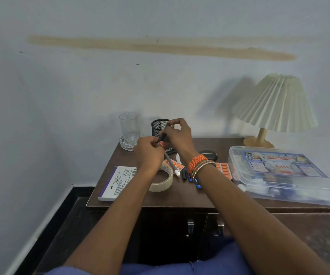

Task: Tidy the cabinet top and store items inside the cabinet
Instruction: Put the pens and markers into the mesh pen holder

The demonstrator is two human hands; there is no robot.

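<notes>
**Pens gathered over the mesh cup, cabinet doors not yet opened**

Both hands meet above the far left part of the worktop (209,199), just in front of the black mesh pen holder (158,127). The left hand (149,153) curls round a grey pen (171,163) that slants down toward the near side, its white tip hanging just above the roll of tape (163,180). The right hand (177,133) pinches a dark, short piece at the pen's upper end, probably a cap or a second marker; I cannot tell which. Holding it this close to the holder suggests the pen is being capped or sorted before it drops in.

I cannot see anything inside the holder. The clear drinking glass (129,132) to its left looks empty. On the right, the clear plastic first-aid box (285,175) lies shut with its label up, small supplies showing through the walls.

Loose items lie near the wrists: orange tablet strips (224,170), a black cap (184,174), a Faber-Castell box (117,182) at the near left edge. The pleated lamp (275,108) stands at the far right.

Below, the cabinet doors (180,235) are closed, so storing inside likely comes later.
</notes>
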